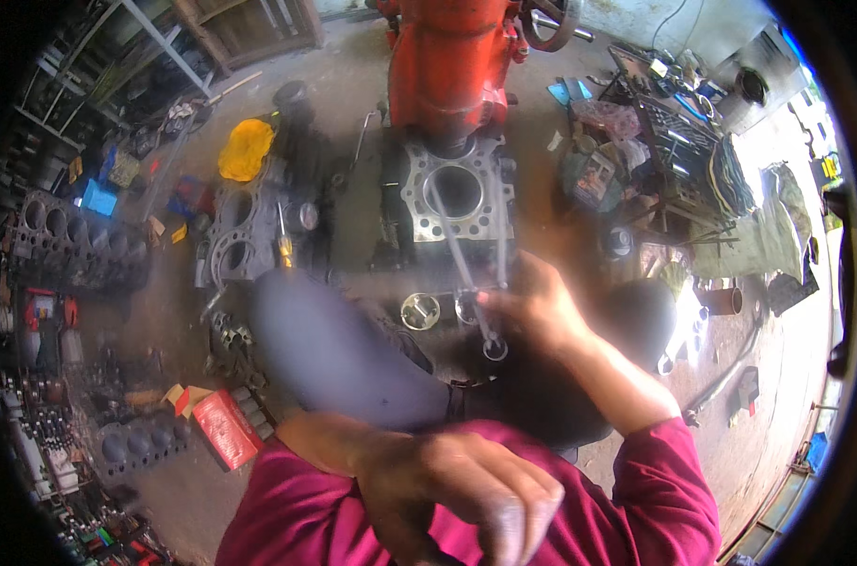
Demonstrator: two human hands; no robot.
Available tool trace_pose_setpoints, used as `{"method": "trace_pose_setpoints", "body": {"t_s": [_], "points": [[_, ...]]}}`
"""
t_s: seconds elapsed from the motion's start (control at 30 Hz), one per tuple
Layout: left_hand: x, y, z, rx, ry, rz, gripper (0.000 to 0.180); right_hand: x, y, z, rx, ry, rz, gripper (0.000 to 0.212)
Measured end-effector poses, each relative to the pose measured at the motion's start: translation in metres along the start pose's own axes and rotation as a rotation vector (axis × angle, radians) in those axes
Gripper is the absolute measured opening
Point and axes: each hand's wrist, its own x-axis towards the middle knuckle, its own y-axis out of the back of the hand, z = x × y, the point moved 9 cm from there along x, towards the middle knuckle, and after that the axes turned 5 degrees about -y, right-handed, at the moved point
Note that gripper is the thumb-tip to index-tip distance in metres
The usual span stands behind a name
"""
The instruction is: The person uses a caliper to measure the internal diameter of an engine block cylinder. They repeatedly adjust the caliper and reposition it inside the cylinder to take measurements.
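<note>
1. Between the knees, low in front of the body: right hand (539, 304), thumb and fingers closed around a long metal tool (460, 257); thumb pressed toward it. Grip narrow, outline blurred.
2. Tool slants away from the hand, its upper part across a metal block (428, 229) with one large round bore; ring-shaped lower end near the lap. Exact kind too blurred to tell.
3. Close under the camera, before the maroon shirt (664, 481): left hand (466, 486), back upward, fingers bent. Cannot tell whether it grips anything; palm hidden.
4. Just left of the tool: round pale metal piece (420, 311).
5. Beyond the block: red machine (450, 66), standing at its far edge.
6. Left side: yellow-handled screwdriver (285, 250), yellow crumpled sheet (247, 149), red box (226, 430) on the floor.
</note>
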Motion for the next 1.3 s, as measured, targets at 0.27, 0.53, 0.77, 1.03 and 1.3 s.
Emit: {"method": "trace_pose_setpoints", "body": {"t_s": [0.27, 0.53, 0.77, 1.03, 1.3], "points": [[-0.14, 0.115, 0.256, 1.688, -0.244, 1.028, 0.011, -0.038, 0.017, 0.05, 0.339, -0.01, 0.114, 0.036], [-0.309, 0.288, 0.391, 2.496, 1.312, 1.04, 0.064, -0.036, 0.012, 0.078, 0.271, -0.034, 0.151, 0.037], [-0.337, 0.315, 0.392, 2.539, 1.443, 0.816, 0.067, -0.037, 0.026, 0.076, 0.129, -0.018, 0.241, 0.038], [-0.325, 0.306, 0.38, 2.728, 1.349, 0.692, 0.053, -0.032, 0.023, 0.086, 0.264, -0.025, 0.178, 0.04], [-0.315, 0.297, 0.374, 2.66, 1.315, 0.726, 0.04, -0.035, 0.024, 0.088, 0.339, 0.033, 0.168, 0.04]]}}
